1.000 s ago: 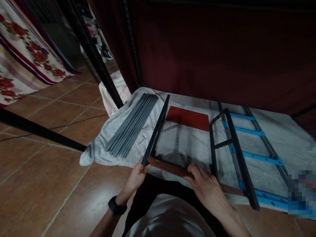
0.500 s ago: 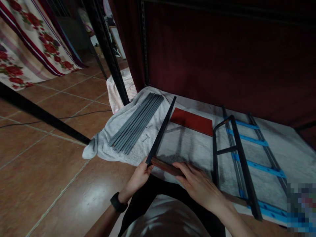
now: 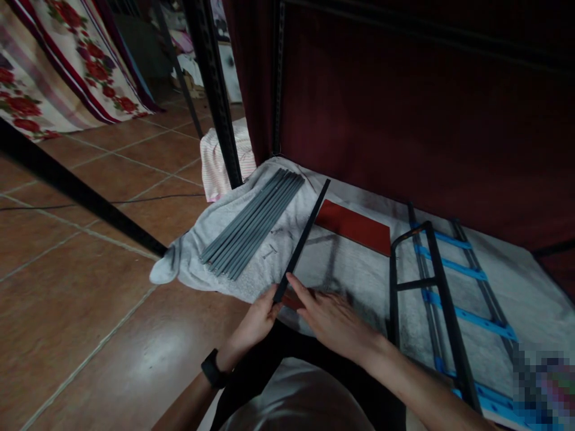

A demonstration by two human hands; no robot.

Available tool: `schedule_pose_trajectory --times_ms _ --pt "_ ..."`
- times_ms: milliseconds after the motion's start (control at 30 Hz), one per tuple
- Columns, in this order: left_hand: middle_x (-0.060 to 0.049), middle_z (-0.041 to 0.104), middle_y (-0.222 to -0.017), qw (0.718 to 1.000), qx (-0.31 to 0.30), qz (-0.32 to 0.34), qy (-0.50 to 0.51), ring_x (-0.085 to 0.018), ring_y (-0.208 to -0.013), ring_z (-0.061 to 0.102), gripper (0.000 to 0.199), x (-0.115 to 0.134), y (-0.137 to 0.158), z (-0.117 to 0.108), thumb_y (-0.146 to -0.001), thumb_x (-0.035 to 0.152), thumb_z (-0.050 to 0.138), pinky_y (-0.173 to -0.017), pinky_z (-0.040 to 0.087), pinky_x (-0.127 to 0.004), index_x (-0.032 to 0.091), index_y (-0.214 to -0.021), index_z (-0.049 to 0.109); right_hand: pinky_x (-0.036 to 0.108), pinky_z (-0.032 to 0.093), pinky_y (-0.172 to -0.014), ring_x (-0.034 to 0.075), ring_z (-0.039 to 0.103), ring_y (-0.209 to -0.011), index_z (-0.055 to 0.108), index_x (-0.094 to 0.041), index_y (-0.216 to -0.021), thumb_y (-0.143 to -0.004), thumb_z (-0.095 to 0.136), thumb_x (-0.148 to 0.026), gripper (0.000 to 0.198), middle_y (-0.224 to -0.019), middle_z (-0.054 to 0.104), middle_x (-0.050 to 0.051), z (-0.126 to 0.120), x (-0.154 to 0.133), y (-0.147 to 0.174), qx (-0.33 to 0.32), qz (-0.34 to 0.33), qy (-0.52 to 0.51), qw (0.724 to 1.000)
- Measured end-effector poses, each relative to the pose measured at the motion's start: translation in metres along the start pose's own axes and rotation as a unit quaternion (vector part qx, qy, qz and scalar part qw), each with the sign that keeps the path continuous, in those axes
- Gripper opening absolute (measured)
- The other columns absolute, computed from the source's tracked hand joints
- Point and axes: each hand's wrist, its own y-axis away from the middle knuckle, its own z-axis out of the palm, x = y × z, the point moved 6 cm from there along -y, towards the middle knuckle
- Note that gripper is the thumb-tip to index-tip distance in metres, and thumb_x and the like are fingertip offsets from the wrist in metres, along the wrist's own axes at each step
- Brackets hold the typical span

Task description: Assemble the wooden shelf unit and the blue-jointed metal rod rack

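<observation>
My left hand [image 3: 257,320] is closed around the near end of a long black metal bar [image 3: 308,230], which slants away from me across the cloth. A reddish-brown strip [image 3: 293,301] meets the bar at this end. Most of that strip is hidden under my right hand [image 3: 335,323], whose index finger is stretched out with its tip at the bar. The thumb lies lower, near the strip. To the right of the bar rests a flat red-brown panel [image 3: 354,226].
A grey cloth [image 3: 359,269] covers the work surface. Several grey tubes [image 3: 256,221] lie left, with small screws [image 3: 270,252] beside them. On the right are a black tubular frame [image 3: 442,299] and a rack with blue crossbars [image 3: 478,323]. Black posts [image 3: 218,96] stand around.
My right hand has shifted left along the brown strip and its index finger now reaches the black bar. My left hand keeps its hold. The view has turned slightly.
</observation>
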Motion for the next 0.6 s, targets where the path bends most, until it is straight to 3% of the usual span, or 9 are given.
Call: schedule_pose_trajectory --times_ms 100,267,333,467,600 --pt "-0.014 0.061 -0.134 1.0 -0.002 0.0 -0.029 -0.026 -0.126 0.056 0.047 -0.001 0.001 -0.001 -0.092 0.019 0.046 -0.107 0.046 -0.044 0.017 -0.139 0.048 0.032 0.052 -0.085 0.021 0.07 -0.099 0.003 -0.022 -0.159 -0.098 0.047 -0.02 0.075 -0.118 0.071 0.011 0.003 0.0 -0.011 -0.017 -0.018 0.0 1.0" --pt "-0.014 0.054 -0.141 0.998 -0.026 0.044 -0.035 -0.024 -0.13 0.052 0.051 -0.001 0.001 -0.005 -0.093 0.016 0.042 -0.111 0.042 -0.045 0.019 -0.144 0.045 0.033 0.051 -0.083 0.024 0.072 -0.097 0.014 -0.022 -0.158 -0.099 0.045 -0.023 0.067 -0.113 0.073 0.011 0.0 0.002 -0.021 -0.052 -0.03 0.004 0.998" --pt "-0.014 0.054 -0.14 0.999 -0.002 0.048 -0.023 -0.023 -0.128 0.053 0.049 -0.003 0.002 -0.012 -0.094 0.016 0.04 -0.109 0.043 -0.043 0.019 -0.142 0.047 0.032 0.052 -0.081 0.024 0.072 -0.096 0.018 -0.023 -0.157 -0.099 0.046 -0.023 0.065 -0.114 0.073 0.01 -0.003 0.002 -0.022 -0.054 -0.029 0.0 0.998" --pt "-0.013 0.063 -0.118 0.997 0.073 -0.013 -0.036 -0.022 -0.111 0.06 0.034 -0.015 0.007 -0.027 -0.094 0.018 0.043 -0.099 0.049 -0.039 0.016 -0.121 0.063 0.03 0.052 -0.076 0.024 0.074 -0.09 0.016 -0.024 -0.158 -0.098 0.049 -0.024 0.068 -0.106 0.075 0.009 -0.004 0.003 -0.022 -0.066 -0.022 0.016 0.997" --pt "-0.008 0.066 -0.099 0.996 0.037 -0.017 -0.085 -0.02 -0.094 0.062 0.027 -0.014 0.009 -0.023 -0.096 0.022 0.043 -0.087 0.051 -0.033 0.018 -0.1 0.069 0.031 0.053 -0.076 0.024 0.074 -0.089 0.015 -0.022 -0.158 -0.096 0.051 -0.023 0.072 -0.105 0.076 0.01 -0.001 0.002 -0.022 -0.074 -0.029 0.036 0.996"
